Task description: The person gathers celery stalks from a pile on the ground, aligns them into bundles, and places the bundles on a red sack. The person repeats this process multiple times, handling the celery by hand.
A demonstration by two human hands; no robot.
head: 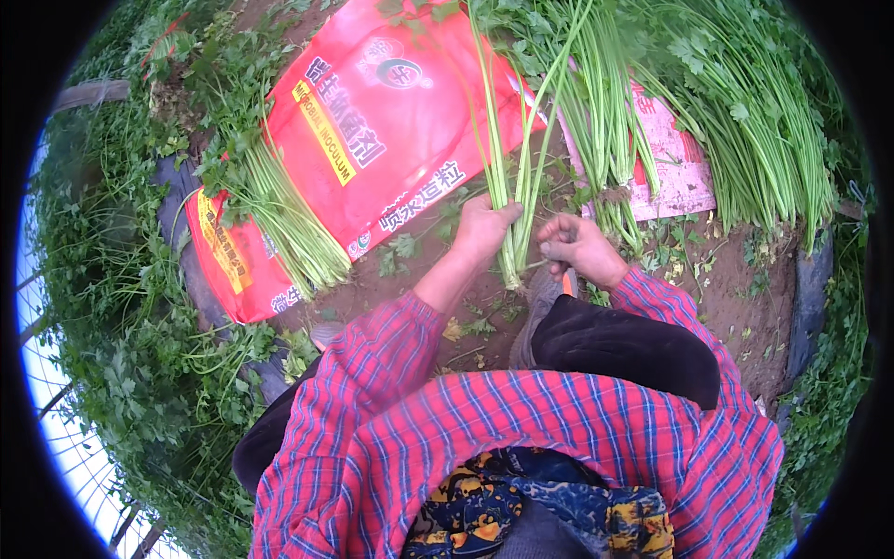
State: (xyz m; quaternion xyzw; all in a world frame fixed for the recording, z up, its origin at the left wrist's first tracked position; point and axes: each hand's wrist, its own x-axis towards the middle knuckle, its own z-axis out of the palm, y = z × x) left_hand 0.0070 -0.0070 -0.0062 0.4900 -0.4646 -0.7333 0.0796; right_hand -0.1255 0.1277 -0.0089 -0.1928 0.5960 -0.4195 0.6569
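My left hand [485,227] is closed around a few long green celery stalks [518,230], held roughly upright with their root end low, above the soil. Just right of the stalk bases is my right hand [571,244], its fingers curled near a thin side stem; whether it pinches that stem I cannot tell. A bundle of celery [297,230] lies on a red printed plastic sack [412,105] to the left. On the right, more celery [607,126] lies across a pink sack [674,178], beside a large pile of celery [761,154].
Leafy celery plants [133,377] grow along both sides. Dark plastic film [810,307] edges the bare soil [740,279] at the right. A grey shoe [538,314] stands under my hands. Plucked leaves and stems litter the ground.
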